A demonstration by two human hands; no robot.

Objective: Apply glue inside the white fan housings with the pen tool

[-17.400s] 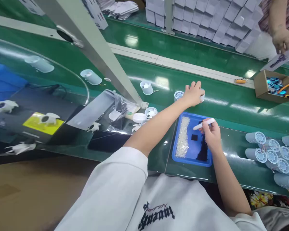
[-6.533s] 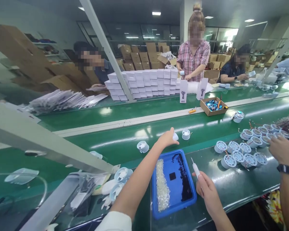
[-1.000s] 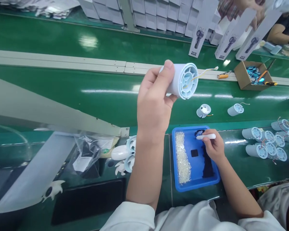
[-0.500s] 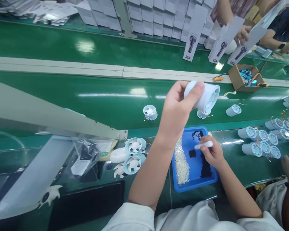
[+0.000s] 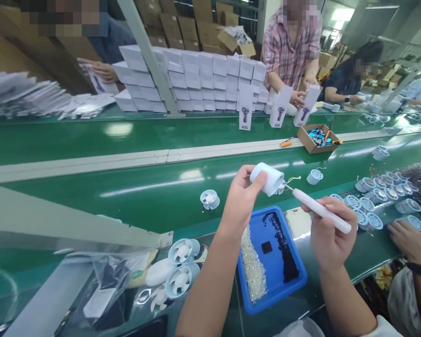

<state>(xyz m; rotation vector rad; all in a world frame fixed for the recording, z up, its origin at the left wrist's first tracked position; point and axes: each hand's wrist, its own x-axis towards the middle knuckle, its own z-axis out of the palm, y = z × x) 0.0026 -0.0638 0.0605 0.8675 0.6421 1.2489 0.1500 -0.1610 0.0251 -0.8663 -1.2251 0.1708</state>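
Observation:
In my left hand (image 5: 241, 194) is a light-blue cylindrical fan housing (image 5: 264, 178), gripped by its side with the spoked end turned right. Thin wires (image 5: 294, 178) stick out from that end. My right hand (image 5: 333, 234) is closed around a white-handled screwdriver (image 5: 321, 210). Its thin metal shaft reaches the spoked end of the housing; exact contact at the tip is too small to make out. Below both hands lies a blue tray (image 5: 247, 306), holding clear-white granules (image 5: 254, 271), small black pieces (image 5: 288, 262) and a black square (image 5: 266, 247).
Fan units (image 5: 180, 281) lie left of my left forearm; another fan (image 5: 209, 199) stands on the green belt (image 5: 143, 187). Several housings (image 5: 366, 204) and a co-worker's hand (image 5: 410, 241) are at right. A cardboard box (image 5: 317, 149) sits farther back. A metal post (image 5: 73, 224) slants in from the left.
My right hand has risen from over the tray, bringing the screwdriver to the housing's spoked end. My left hand still holds the housing. The view has tilted up, showing co-workers behind white boxes.

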